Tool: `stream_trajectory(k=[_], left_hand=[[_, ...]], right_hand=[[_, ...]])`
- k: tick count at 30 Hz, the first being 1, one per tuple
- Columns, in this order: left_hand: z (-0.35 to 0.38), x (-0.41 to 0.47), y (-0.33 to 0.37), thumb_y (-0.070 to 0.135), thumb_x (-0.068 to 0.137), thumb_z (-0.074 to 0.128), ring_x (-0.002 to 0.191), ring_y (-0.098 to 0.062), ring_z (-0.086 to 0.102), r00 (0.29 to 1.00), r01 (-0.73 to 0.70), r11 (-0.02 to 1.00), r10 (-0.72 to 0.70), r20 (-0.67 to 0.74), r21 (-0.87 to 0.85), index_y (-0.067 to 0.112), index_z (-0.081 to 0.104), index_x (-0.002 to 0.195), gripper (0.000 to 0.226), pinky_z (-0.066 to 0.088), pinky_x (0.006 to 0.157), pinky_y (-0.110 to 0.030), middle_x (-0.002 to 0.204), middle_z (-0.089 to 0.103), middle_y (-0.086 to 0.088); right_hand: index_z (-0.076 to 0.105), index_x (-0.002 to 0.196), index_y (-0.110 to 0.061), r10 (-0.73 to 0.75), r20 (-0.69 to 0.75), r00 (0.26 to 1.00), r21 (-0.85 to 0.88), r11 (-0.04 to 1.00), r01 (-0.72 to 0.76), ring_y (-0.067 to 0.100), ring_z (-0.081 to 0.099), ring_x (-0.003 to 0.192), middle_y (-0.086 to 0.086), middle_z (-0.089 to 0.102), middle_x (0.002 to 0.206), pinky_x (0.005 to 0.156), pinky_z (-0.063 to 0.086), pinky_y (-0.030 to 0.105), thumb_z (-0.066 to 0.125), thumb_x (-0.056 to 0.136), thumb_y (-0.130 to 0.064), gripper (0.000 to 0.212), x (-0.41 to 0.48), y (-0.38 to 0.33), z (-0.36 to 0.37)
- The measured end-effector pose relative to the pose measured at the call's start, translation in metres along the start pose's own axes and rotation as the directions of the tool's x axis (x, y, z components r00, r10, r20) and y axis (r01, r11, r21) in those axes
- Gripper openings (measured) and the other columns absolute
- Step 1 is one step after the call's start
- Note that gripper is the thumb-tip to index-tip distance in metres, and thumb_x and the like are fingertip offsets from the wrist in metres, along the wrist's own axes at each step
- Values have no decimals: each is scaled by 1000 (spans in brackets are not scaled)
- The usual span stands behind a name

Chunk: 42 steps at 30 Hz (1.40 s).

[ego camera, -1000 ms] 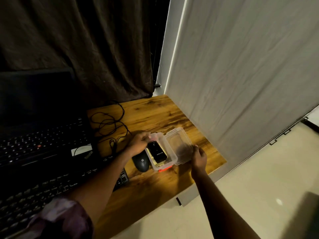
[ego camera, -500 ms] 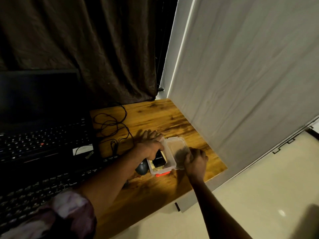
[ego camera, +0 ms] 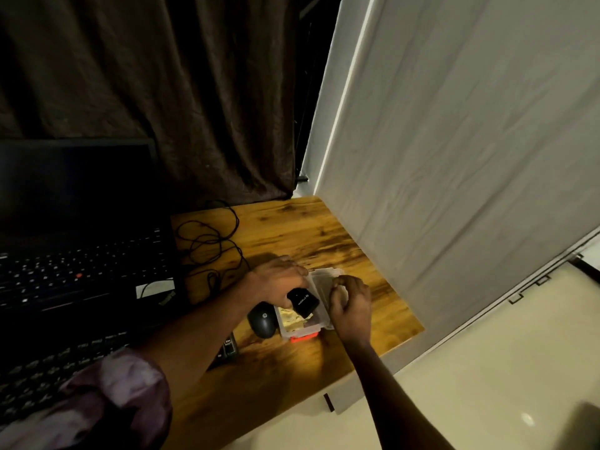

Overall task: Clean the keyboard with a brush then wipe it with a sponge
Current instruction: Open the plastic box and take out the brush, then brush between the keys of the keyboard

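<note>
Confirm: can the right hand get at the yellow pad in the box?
Probably not: the right hand holds the lid, and the black tool in the left hand overhangs the pad. The box is open.

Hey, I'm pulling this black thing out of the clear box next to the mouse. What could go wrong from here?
1. The box lies close beside the mouse. As your left hand lifts the black thing, it could drag the box into the mouse.
2. Your right hand seems to grip the open lid. Pushing it back too hard might strain the hinge.
3. The yellowish stuff underneath could get pulled out too.
</note>
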<state>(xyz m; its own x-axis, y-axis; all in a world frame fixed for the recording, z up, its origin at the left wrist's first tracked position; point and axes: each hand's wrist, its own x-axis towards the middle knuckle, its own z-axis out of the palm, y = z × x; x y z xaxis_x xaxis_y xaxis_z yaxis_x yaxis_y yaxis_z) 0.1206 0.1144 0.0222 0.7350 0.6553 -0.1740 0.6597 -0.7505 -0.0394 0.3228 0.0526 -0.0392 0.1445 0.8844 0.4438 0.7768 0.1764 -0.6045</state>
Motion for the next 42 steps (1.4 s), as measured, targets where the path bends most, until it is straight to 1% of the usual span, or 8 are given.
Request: stream_trajectory(k=[6, 10, 13, 16, 20, 25, 32, 42], left_hand=[[-10, -21, -13, 44, 81, 68, 127, -24, 47, 987, 95, 994, -102, -122, -56, 27, 55, 136, 59, 36, 105, -41, 134, 54, 0], [-16, -41, -29, 44, 74, 75, 117, -18, 50, 946, 134, 966, -191, -261, -223, 22, 62, 127, 59, 36, 87, -28, 124, 58, 4], [-13, -62, -38, 35, 67, 80, 113, -22, 53, 921, 129, 913, -255, -295, -387, 15, 66, 125, 63, 40, 92, -30, 121, 63, -3], [3, -88, -47, 25, 63, 87, 117, -16, 54, 842, 177, 742, -454, -292, -646, 18, 57, 137, 81, 45, 98, -29, 128, 60, -1], [17, -127, -49, 10, 69, 89, 99, -17, 71, 763, 162, 303, -642, -76, -939, 18, 46, 147, 89, 58, 93, -41, 121, 67, -7], [30, -181, -46, -7, 78, 79, 92, -15, 70, 721, 44, 115, -691, -48, -992, 21, 57, 131, 65, 56, 94, -44, 112, 71, -6], [62, -257, -38, 12, 88, 76, 106, -18, 67, 614, 20, 11, -789, 4, -1000, 23, 59, 135, 50, 58, 79, -29, 116, 69, 2], [101, -336, -37, 6, 87, 74, 106, -12, 67, 532, 18, -39, -846, 42, -999, 24, 63, 130, 48, 55, 87, -21, 112, 71, 1]], right_hand=[[66, 106, -12, -96, 35, 995, 115, 989, 91, 23, 58, 99, 5, 67, 104, 75, 50, 36, 61, 93, -16, 15, 19, -30, 11], [66, 118, -18, 32, 345, 938, 390, 904, -175, 16, 69, 99, -1, 72, 107, 78, 59, 36, 65, 94, -37, 31, 24, -57, 27], [68, 112, -17, 65, 488, 871, 581, 720, -379, 20, 70, 79, 8, 73, 96, 67, 57, 35, 67, 97, -22, 16, 21, -84, 39], [64, 115, -4, 97, 611, 786, 680, 443, -584, 22, 70, 74, 21, 71, 97, 63, 59, 28, 58, 100, -6, 16, 14, -108, 47], [56, 120, -2, 72, 746, 662, 645, 166, -745, 28, 73, 83, 27, 71, 100, 72, 62, 33, 55, 100, -5, 21, 4, -135, 61], [60, 115, -3, -5, 809, 587, 571, 241, -785, 26, 71, 75, 20, 71, 96, 67, 62, 34, 55, 100, -7, 16, -14, -170, 80], [59, 129, -12, -44, 863, 503, 491, 308, -815, 29, 71, 92, 17, 71, 113, 68, 61, 36, 52, 103, -15, 27, -61, -216, 116], [66, 115, -8, 34, 827, 562, 500, 414, -761, 16, 68, 76, 10, 71, 93, 60, 54, 28, 55, 101, -19, 20, -133, -284, 147]])
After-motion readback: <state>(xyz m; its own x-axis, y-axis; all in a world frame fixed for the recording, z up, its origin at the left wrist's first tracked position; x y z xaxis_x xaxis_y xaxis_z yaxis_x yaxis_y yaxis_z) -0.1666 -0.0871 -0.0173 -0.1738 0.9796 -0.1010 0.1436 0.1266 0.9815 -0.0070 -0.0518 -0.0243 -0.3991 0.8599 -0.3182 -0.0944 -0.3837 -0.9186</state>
